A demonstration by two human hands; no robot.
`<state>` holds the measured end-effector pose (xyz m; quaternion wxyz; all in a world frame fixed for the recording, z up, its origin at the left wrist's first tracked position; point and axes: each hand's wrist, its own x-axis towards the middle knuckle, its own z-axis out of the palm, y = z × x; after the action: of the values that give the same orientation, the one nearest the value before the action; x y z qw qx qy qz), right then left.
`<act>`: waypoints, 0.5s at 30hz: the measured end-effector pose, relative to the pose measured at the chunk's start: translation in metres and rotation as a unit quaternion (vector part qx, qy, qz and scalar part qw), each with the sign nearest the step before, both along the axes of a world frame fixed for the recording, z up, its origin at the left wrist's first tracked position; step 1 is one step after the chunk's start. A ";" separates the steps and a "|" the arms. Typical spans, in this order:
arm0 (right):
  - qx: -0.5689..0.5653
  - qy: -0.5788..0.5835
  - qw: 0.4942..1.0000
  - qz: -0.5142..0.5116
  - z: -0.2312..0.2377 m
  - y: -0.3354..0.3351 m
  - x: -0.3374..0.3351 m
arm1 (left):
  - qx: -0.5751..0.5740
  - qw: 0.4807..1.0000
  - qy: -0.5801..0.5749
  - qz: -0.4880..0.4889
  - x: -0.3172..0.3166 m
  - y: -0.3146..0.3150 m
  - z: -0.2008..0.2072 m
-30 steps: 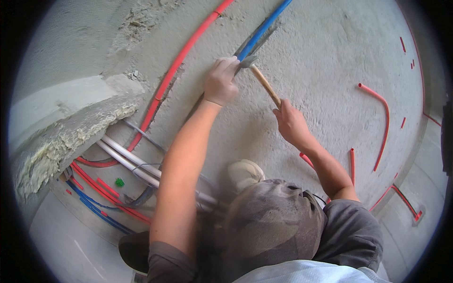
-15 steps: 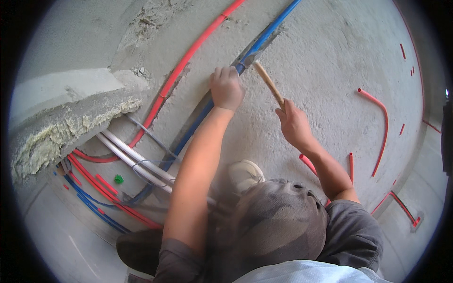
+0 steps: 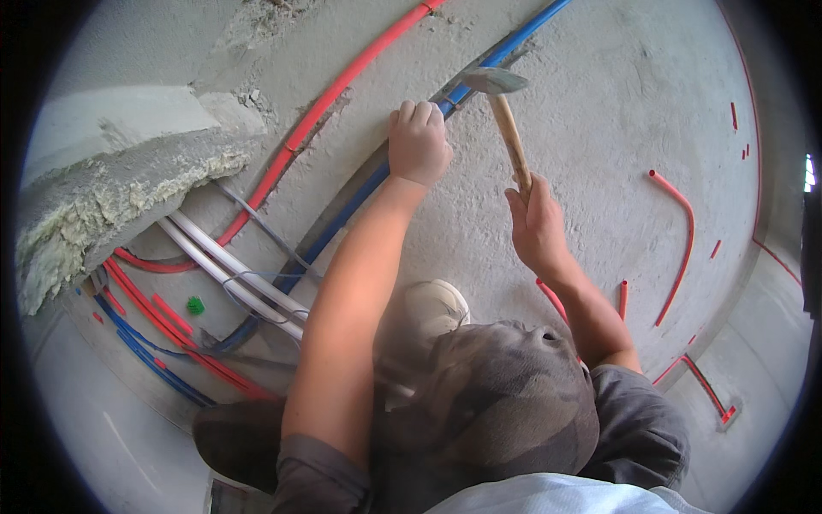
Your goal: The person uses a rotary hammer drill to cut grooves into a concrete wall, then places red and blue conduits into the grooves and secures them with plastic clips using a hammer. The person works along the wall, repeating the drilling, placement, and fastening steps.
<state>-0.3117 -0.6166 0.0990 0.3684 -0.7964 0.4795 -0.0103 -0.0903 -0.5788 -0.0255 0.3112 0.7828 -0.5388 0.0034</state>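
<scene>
My right hand (image 3: pixel 539 224) grips the wooden handle of a hammer (image 3: pixel 511 137). Its grey metal head lies over the edge of the blue pipe (image 3: pixel 514 41) in this view; whether they touch, I cannot tell. The blue pipe runs diagonally along a dark groove in the grey concrete. Next to it, my left hand (image 3: pixel 419 144) is closed with its knuckles up. What its fingers hold, if anything, is hidden. Just past those fingers, a thin tie or clip (image 3: pixel 452 104) crosses the pipe.
A red pipe (image 3: pixel 318 124) runs roughly parallel on the left. Below the broken concrete ledge (image 3: pixel 128 188) lie white pipes (image 3: pixel 231 261), more red and blue pipes, and a small green piece (image 3: pixel 195 305). A bent red pipe (image 3: pixel 687 231) is at right. My shoe (image 3: pixel 435 307) rests below.
The hammer has swung, so its head now shows clearly over the blue pipe, its handle more upright. My left hand stays closed beside the pipe. The whole view has shifted slightly.
</scene>
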 end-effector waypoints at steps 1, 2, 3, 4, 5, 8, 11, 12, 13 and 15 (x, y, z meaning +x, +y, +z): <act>0.003 0.020 1.000 -0.003 0.000 0.000 0.000 | -0.005 1.000 0.004 -0.001 0.000 0.000 0.000; 0.030 0.051 0.998 0.003 0.000 0.000 0.000 | -0.015 1.000 0.003 -0.002 0.001 0.000 0.000; 0.013 0.069 0.997 0.043 -0.001 0.001 0.000 | -0.028 1.000 -0.001 0.000 0.001 0.000 0.000; 0.001 0.080 0.996 0.029 -0.003 0.001 0.001 | -0.032 0.999 0.000 -0.003 0.001 -0.002 0.000; 0.005 0.078 0.997 0.025 -0.005 0.002 0.001 | -0.036 0.999 -0.003 -0.003 0.001 -0.001 0.001; 0.007 0.009 1.000 0.001 -0.012 0.005 -0.002 | 0.015 1.000 0.006 0.000 -0.001 0.002 0.002; -0.009 0.021 1.000 0.002 -0.021 0.004 -0.005 | 0.009 1.000 0.014 0.004 -0.002 0.001 -0.001; 0.002 0.061 0.998 0.011 -0.025 0.003 -0.003 | -0.011 1.000 0.012 0.008 -0.001 0.000 -0.003; -0.001 0.075 0.997 0.026 -0.026 0.003 -0.005 | -0.016 1.000 0.018 0.002 -0.001 0.000 -0.005; 0.001 0.056 0.998 0.005 -0.028 0.002 -0.005 | -0.023 1.000 0.018 0.007 -0.001 -0.001 -0.007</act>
<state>-0.3164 -0.6143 0.0709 0.3413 -0.7981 0.4952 0.0369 -0.0908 -0.5801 -0.0327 0.3384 0.7794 -0.5272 0.0038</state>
